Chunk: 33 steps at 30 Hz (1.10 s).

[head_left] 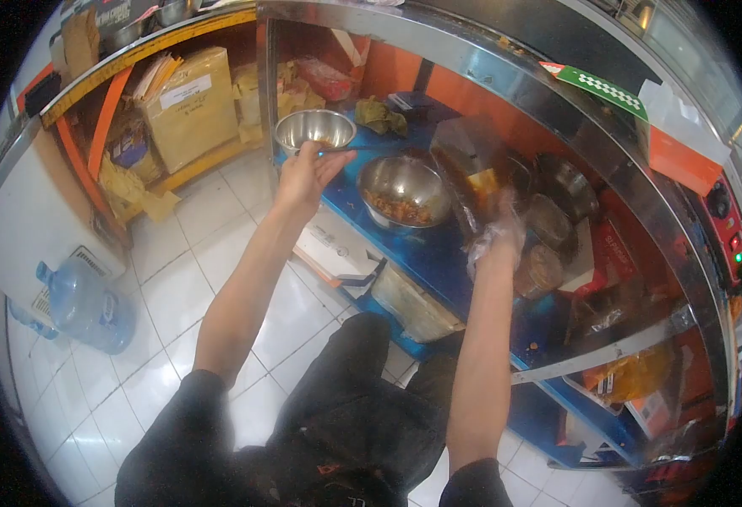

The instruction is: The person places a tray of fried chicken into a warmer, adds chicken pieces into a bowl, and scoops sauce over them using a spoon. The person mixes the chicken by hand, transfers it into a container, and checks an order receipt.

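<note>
My left hand (305, 179) is closed round the end of a thin dark stick-like thing (362, 149), whose kind I cannot make out. Just behind it stands a small steel bowl (337, 121) with a little brown food inside. A larger steel bowl (405, 179) with chopped brown food in its bottom sits between my hands on a blue shelf (346, 199). My right hand (498, 237) wears a clear plastic glove, and its fingers are smeared by motion. Beside them is a blurred, see-through brownish thing (460, 190); whether I hold it is unclear.
Metal pans (567, 188) and wrapped brown packs (544, 269) lie right of my right hand. A metal frame edge (439, 42) crosses above. A cardboard box (189, 101) stands on the left rack; a blue water jug (92, 308) is on the tiled floor.
</note>
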Motion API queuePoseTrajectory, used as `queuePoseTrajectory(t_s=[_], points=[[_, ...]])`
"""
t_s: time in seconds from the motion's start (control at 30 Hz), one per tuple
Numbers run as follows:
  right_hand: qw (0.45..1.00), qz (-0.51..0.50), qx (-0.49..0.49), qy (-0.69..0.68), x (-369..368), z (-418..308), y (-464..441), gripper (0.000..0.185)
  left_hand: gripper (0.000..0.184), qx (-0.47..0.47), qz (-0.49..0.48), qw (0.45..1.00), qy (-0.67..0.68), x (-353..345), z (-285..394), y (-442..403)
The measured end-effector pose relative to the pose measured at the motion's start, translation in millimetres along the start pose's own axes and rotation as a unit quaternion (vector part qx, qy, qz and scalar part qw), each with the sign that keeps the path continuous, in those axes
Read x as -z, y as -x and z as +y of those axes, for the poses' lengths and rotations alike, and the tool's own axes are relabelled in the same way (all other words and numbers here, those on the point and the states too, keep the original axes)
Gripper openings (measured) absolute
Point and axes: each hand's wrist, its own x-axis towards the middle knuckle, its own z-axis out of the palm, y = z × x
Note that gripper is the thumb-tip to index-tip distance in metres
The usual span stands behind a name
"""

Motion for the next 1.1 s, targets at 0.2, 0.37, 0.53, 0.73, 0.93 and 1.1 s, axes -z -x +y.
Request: queuePoseTrajectory(t_s=[0.2,0.37,0.53,0.73,0.93,1.1], points=[[0.993,-0.073,-0.077,-0.056,-4,12,25,0.044,0.043,0.004,0.005,0.999,0.051,-19,8,-1],[0.971,-0.103,-0.123,-0.175,2,15,15,0.023,0.041,0.012,0.010,0.999,0.052,-19,10,0],[0.973,-0.156,-0.074,-0.153,16,-2,39,0.027,0.030,-0.051,-0.007,0.997,-0.056,0,2,5],[0.979,-0.141,-0.050,-0.138,43,-16,56,0.033,0.028,-0.192,-0.120,0.939,-0.258,6,-1,29],[0.984,-0.092,-0.033,-0.149,57,-29,78,0.030,0.013,-0.303,-0.191,0.826,-0.435,1,20,50],[0.984,-0.054,-0.060,-0.159,65,-31,81,0.028,0.008,-0.434,-0.232,0.674,-0.550,-17,40,57]])
